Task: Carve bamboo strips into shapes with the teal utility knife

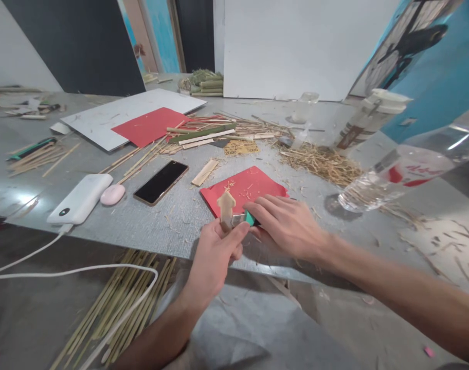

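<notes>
Work done: small pale arrow-shaped bamboo piece point(226, 205) already cut to shape; shavings strewn over red paper sheet point(245, 189) on grey tabletop point(173, 221).
Left: trimming appears unfinished.
Left hand point(215, 254): raised at tabletop edge, grip pinching bamboo piece upright.
Right hand point(286, 223): palm down, fingers pressed over teal-handled cutter point(245, 219) beside piece.

The left hand point(215, 252) and the right hand point(284, 226) meet at the near edge of the grey metal table point(173, 226). Between them stands a small pale carved wood piece point(226, 205), and beside it a green-handled blade tool point(247, 219). Behind them lies a red paper sheet point(253, 186). To the left lie a black smartphone point(161, 182), a pink oval case point(112, 195) and a white power bank point(80, 198). To the right stands a clear plastic water bottle point(408, 167), behind it a heap of dry straw shavings point(321, 162).
</notes>
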The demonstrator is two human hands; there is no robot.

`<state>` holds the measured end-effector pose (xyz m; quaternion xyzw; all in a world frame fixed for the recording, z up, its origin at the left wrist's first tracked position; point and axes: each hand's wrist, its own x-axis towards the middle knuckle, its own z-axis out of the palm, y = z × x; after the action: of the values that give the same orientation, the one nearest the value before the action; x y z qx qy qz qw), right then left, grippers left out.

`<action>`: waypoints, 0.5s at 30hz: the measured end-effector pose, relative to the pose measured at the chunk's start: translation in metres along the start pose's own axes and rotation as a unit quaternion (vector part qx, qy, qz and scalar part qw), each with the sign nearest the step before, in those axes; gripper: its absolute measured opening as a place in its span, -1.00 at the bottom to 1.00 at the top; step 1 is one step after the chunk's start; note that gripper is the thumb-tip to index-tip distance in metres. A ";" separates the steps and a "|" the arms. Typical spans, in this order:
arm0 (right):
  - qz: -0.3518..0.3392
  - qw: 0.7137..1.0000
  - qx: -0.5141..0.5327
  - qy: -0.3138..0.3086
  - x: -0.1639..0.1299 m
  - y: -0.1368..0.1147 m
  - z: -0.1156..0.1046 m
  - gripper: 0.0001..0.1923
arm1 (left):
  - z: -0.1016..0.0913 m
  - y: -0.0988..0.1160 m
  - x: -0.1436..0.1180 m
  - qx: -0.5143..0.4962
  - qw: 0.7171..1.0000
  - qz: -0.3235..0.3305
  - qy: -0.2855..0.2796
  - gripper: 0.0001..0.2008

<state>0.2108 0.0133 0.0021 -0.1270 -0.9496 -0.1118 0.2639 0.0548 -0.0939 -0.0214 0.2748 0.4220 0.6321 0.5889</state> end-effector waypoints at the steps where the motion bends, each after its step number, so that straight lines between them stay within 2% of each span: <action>1: -0.006 1.000 0.005 -0.005 0.000 0.003 0.000 -0.57 | -0.003 0.000 0.001 0.017 1.000 -0.002 -0.004 -0.56; 3: -0.013 1.000 0.012 -0.012 -0.001 0.006 -0.001 -0.53 | -0.006 0.000 0.001 0.035 0.999 0.000 -0.008 -0.62; 6: -0.015 1.000 0.007 -0.013 -0.001 0.005 -0.003 -0.52 | -0.006 -0.003 0.002 0.023 1.000 0.016 -0.007 -0.61; 10: 0.011 0.999 -0.035 0.005 -0.003 -0.006 -0.004 -0.60 | 0.002 -0.006 0.001 -0.009 0.999 0.044 0.012 -0.50; 15: 0.044 0.996 -0.067 0.033 -0.003 -0.021 -0.004 -0.67 | 0.012 -0.007 -0.003 -0.058 0.995 0.045 0.069 -0.35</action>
<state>0.2086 -0.0086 0.0011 -0.1823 -0.9244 -0.1672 0.2904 0.0686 -0.0951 -0.0208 0.2148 0.4119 0.6989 0.5438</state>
